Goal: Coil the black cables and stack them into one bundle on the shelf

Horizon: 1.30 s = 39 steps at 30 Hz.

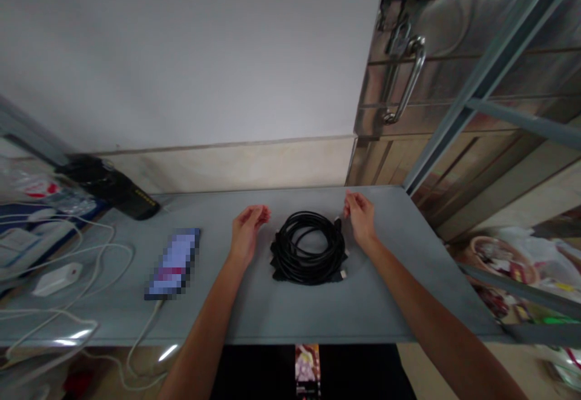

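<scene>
A coil of black cable (309, 270) lies on the grey tabletop, wound in several loops. Connector plugs stick out at its edges, one with a pale metal tip at the lower right. On the coil's left, my left hand (247, 230) hovers apart from it, fingers curled together with nothing visible in them. My right hand (362, 217) is just beyond the coil's right edge, near an upright plug. Its fingers are also curled in, and no held thing shows.
A phone (175, 264) with a white cable lies left on the table (290, 321). Behind it are a black walkie-talkie (113, 188), a white adapter (58, 279), a power strip (27, 245) and tangled white cables. A metal frame post (472, 94) rises at right, near a metal door (411, 79).
</scene>
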Motion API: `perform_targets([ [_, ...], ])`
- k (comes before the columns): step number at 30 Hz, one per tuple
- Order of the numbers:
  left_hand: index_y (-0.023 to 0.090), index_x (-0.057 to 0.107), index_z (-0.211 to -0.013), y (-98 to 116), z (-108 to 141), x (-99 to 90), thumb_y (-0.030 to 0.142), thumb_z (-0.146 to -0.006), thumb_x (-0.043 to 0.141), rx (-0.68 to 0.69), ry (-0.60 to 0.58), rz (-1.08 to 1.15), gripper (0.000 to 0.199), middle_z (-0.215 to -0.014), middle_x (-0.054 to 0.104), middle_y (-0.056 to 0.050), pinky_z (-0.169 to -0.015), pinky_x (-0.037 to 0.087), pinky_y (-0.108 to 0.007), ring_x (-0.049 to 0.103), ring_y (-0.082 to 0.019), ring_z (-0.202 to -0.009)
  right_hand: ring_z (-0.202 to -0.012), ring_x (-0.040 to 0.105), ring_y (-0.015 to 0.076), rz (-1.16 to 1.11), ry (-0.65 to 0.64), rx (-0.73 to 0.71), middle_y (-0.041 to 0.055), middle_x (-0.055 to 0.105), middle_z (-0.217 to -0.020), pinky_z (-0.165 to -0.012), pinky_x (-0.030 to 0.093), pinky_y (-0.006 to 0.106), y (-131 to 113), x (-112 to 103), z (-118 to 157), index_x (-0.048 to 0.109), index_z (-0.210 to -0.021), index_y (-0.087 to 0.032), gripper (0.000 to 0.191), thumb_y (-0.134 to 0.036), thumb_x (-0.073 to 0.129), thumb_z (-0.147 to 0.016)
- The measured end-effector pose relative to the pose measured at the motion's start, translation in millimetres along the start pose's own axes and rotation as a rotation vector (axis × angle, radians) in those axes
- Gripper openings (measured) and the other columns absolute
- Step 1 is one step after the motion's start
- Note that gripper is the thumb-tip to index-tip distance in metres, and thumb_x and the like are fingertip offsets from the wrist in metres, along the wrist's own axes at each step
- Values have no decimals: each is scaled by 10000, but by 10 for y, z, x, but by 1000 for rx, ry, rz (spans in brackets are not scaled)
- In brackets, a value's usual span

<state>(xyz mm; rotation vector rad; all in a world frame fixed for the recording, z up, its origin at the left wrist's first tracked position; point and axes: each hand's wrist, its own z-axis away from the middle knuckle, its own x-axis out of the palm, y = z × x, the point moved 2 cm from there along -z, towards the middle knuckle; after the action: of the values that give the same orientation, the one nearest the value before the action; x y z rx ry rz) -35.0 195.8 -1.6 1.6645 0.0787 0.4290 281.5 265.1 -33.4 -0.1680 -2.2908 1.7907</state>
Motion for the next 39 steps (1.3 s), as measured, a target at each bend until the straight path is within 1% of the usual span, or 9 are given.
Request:
perform_targets([
  [3,210,789,-885,-1,-33,-47,503,-755,940,-35,46,78,354,-939,786,-54,-840,565,-327,717,-179,-832,-541,435,118,-45,16,8,-46,475,-629,-518,362,283,3,1,-5,488,-722,-249,607,-782,689,-930],
  [8,208,774,-887,-4,-37,-69,471,-721,939,-32,94,94,351,-921,777,-43,-815,560,-316,712,-171,-814,-525,422,112,-92,28,12,-54,461,-611,-502,342,281,-5,0,-5,496,-723,-247,592,-750,737,-919],
  [13,212,767,-902,1,-23,-79,469,-738,938,-50,91,96,350,-948,781,-42,-805,555,-309,720,-174,-841,-518,421,101,-120,34,20,-55,451,-618,-485,314,272,-21,0,-3,522,-722,-236,578,-725,766,-913],
  [16,208,771,-893,5,-20,-85,459,-736,940,-50,93,102,342,-952,777,-44,-795,550,-296,713,-167,-842,-511,410,99,-128,46,25,-59,439,-617,-473,305,272,-27,4,-1,510,-719,-239,578,-722,769,-902],
  [21,211,767,-894,6,-15,-81,484,-742,929,-41,89,73,352,-949,780,-49,-785,545,-305,713,-177,-834,-506,408,104,-116,41,23,-63,443,-610,-477,316,283,-28,4,-4,504,-723,-244,571,-720,763,-900],
  [27,217,775,-874,19,-4,-68,477,-711,953,-56,99,88,355,-951,780,-46,-776,540,-297,709,-177,-841,-510,412,108,-99,37,16,-59,432,-603,-480,321,280,-37,-2,-5,494,-710,-247,575,-721,743,-921],
  [34,214,773,-877,42,13,-54,494,-747,944,-49,83,72,352,-933,775,-41,-764,536,-292,701,-170,-813,-510,413,108,-94,39,12,-58,436,-604,-478,311,280,-44,5,2,490,-711,-246,587,-733,741,-921],
  [39,217,773,-859,49,20,-53,490,-758,937,-44,73,58,334,-913,761,-37,-743,524,-282,677,-162,-792,-513,414,109,-97,41,16,-53,455,-605,-482,310,284,-63,2,10,520,-718,-242,567,-719,753,-915],
])
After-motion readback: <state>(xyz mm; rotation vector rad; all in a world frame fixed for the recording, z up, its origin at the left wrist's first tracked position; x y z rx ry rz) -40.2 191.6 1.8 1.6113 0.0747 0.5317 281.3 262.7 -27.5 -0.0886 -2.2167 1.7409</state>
